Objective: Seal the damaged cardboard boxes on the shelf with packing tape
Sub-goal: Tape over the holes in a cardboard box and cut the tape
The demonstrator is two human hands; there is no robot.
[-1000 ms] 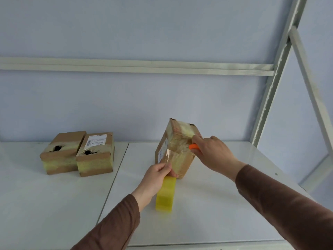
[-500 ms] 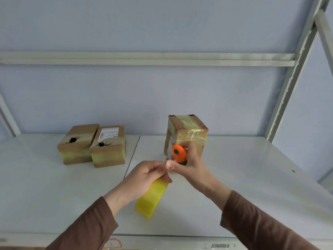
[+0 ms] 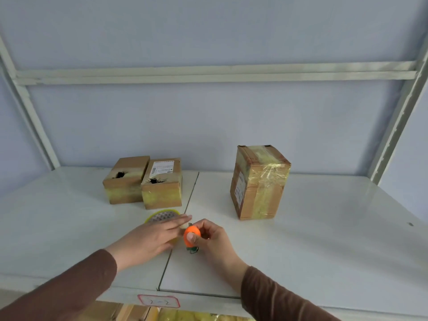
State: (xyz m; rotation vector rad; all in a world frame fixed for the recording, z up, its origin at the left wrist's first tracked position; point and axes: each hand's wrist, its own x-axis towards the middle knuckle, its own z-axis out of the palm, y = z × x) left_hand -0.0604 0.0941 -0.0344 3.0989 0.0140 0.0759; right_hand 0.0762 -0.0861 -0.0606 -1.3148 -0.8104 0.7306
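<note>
A tall cardboard box [image 3: 259,184] wrapped in yellowish tape stands upright on the white shelf [image 3: 324,239], right of centre. Two low boxes sit side by side at the back left, the left one [image 3: 126,181] and the right one [image 3: 163,186], each with a torn black hole in its top. A yellow tape roll [image 3: 162,216] lies flat on the shelf, partly hidden under my left hand [image 3: 154,238], whose straight fingers rest over it. My right hand [image 3: 209,238] grips a small orange cutter [image 3: 191,235] just right of the roll.
Grey-white uprights frame the shelf at the far left [image 3: 27,107] and far right [image 3: 398,117], with a crossbar [image 3: 208,72] along the back wall. A seam [image 3: 178,230] splits the shelf boards. A red-edged label [image 3: 158,300] is stuck on the front lip.
The tall box, tilted while being taped, now stands alone. Both hands came back toward the front edge. The tape roll went from hanging in my left hand to lying flat on the shelf.
</note>
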